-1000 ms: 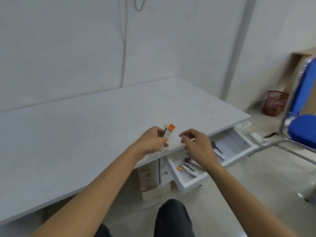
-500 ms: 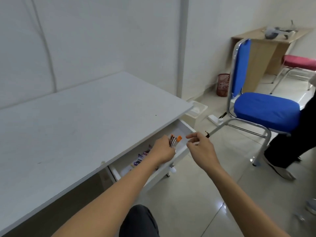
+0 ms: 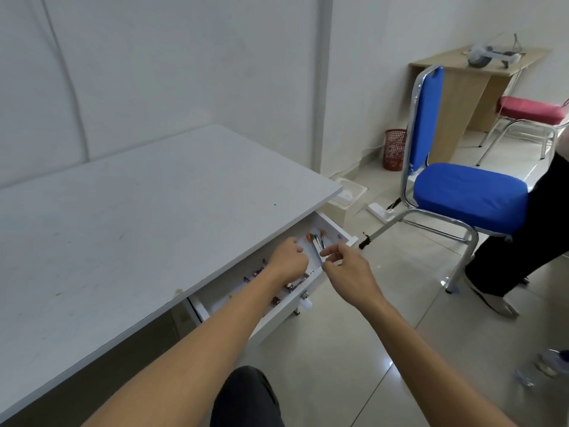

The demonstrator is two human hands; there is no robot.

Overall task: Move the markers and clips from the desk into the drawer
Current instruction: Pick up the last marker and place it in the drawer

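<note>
Bare forearms, no sleeves, dark trouser knee (image 3: 246, 396)

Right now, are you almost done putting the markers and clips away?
Nearly, it looks like. The desk top shows no markers or clips in view. Several small items already lie in the open drawer. The orange-capped markers sit at its far end, right by the left hand, with the right hand close beside. Whether a hand grips them is unclear. What's left seems to be shutting the drawer.
</note>
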